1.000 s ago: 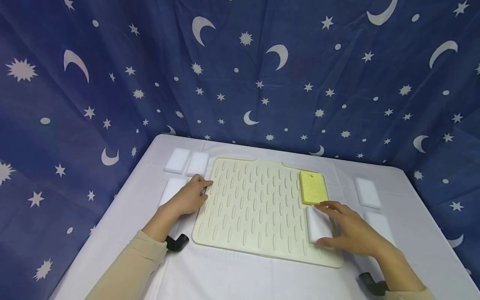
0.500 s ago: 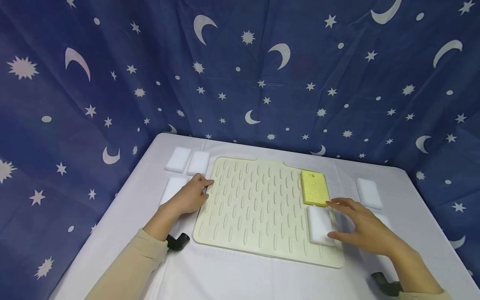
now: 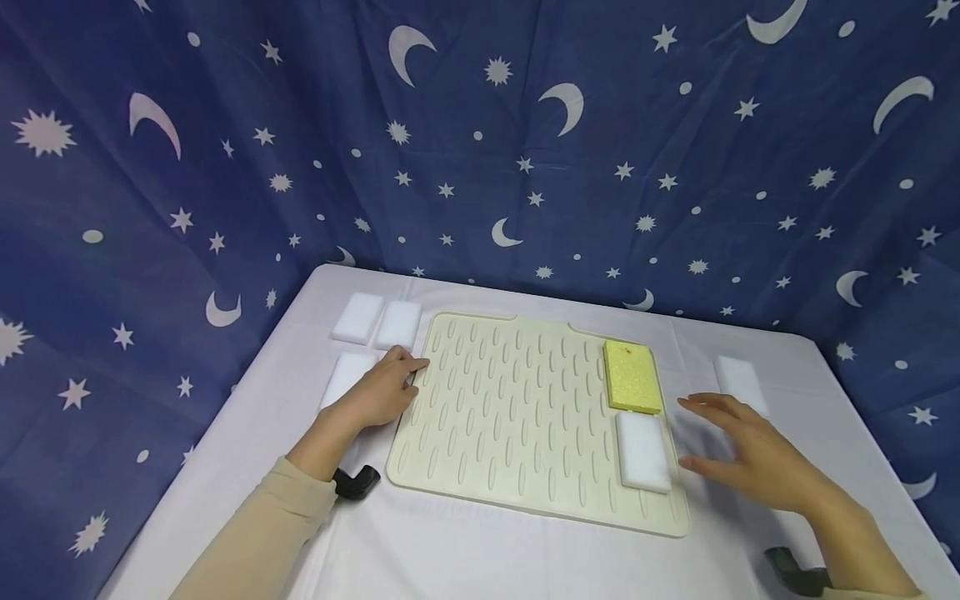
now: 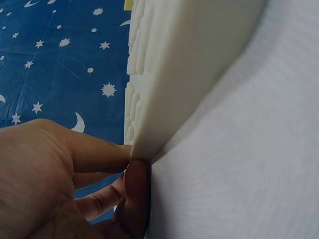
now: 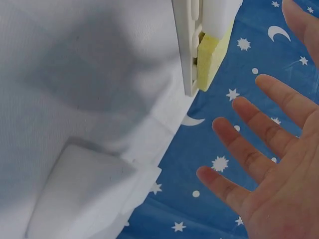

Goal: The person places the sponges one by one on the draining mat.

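Observation:
A cream ridged drying mat (image 3: 517,417) lies flat on the white-covered table. My left hand (image 3: 382,390) is at its left edge; in the left wrist view the forefinger and thumb pinch that edge (image 4: 174,74). On the mat's right side lie a yellow sponge (image 3: 632,377) and, just nearer, a white melamine sponge (image 3: 642,452). To the right of them my right hand (image 3: 757,454) hovers above the table, fingers spread and holding nothing. The right wrist view shows its open palm (image 5: 284,194) and the yellow sponge's side (image 5: 212,59).
Several white sponges lie at the left of the mat, one (image 3: 357,317) at the back and another (image 3: 347,377) partly behind the left hand. One more white sponge (image 3: 738,383) is beyond the right hand. A blue curtain (image 3: 480,150) with moons and stars hangs behind the table.
My right hand has let go of the white sponge on the mat and moved off to the right. The left hand stays at the mat's edge.

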`<state>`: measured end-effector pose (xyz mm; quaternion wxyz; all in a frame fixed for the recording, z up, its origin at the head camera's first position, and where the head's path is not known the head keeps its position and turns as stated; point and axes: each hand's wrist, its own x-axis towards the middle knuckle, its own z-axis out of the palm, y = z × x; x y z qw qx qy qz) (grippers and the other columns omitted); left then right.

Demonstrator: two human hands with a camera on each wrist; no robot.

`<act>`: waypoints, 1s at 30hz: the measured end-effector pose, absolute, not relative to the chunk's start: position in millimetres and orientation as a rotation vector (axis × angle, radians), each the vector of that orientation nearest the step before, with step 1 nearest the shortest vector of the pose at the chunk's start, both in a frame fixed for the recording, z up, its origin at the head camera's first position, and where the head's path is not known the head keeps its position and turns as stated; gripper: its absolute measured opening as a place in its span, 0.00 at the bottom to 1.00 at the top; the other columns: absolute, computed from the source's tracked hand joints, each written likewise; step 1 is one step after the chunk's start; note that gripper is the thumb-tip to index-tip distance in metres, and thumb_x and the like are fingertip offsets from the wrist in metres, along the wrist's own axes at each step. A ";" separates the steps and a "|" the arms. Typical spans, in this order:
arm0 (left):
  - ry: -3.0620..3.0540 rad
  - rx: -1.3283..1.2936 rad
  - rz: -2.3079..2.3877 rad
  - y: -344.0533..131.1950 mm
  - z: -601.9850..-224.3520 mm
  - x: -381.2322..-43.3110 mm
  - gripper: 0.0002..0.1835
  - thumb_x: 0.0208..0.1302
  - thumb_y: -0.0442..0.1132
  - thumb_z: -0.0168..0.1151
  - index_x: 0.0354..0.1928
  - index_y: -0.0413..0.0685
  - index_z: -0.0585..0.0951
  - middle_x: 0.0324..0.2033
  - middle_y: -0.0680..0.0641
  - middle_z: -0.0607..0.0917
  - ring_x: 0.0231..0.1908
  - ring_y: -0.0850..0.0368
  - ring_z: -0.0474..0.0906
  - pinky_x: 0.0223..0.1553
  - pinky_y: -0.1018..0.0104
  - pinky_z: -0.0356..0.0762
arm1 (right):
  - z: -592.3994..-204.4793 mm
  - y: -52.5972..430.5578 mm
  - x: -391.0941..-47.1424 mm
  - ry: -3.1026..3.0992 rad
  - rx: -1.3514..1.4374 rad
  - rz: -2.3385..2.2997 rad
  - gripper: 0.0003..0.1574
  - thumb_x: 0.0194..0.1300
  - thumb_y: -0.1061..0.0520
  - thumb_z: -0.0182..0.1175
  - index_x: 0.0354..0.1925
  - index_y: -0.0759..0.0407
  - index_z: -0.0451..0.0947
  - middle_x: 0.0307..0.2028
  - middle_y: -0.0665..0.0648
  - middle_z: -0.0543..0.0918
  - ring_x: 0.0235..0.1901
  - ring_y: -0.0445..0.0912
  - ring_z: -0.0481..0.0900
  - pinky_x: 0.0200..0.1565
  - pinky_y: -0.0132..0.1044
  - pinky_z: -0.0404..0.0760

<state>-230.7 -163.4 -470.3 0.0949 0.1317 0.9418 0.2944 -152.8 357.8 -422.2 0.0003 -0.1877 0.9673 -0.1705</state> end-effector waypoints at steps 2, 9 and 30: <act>2.791 0.391 0.872 -163.5 -470.8 -230.8 0.28 0.73 0.33 0.58 0.74 0.40 0.71 0.55 0.44 0.73 0.42 0.55 0.71 0.46 0.61 0.71 | -420.4 360.5 -152.2 3.035 -0.583 -0.540 0.50 0.56 0.34 0.76 0.71 0.51 0.73 0.68 0.60 0.71 0.65 0.62 0.70 0.56 0.69 0.73; 2.791 0.389 0.873 -163.7 -470.7 -231.4 0.28 0.73 0.33 0.59 0.74 0.41 0.71 0.57 0.43 0.73 0.42 0.55 0.72 0.46 0.61 0.71 | -416.6 371.0 -151.3 3.033 -0.533 -0.515 0.50 0.57 0.37 0.76 0.72 0.53 0.72 0.70 0.62 0.69 0.66 0.65 0.68 0.55 0.72 0.72; 2.782 0.379 0.878 -163.4 -470.1 -231.1 0.28 0.73 0.33 0.58 0.74 0.42 0.71 0.58 0.43 0.73 0.41 0.55 0.72 0.45 0.61 0.72 | -421.6 403.1 -150.4 2.984 -0.450 -0.479 0.61 0.46 0.44 0.84 0.74 0.56 0.68 0.69 0.70 0.67 0.65 0.71 0.65 0.55 0.76 0.68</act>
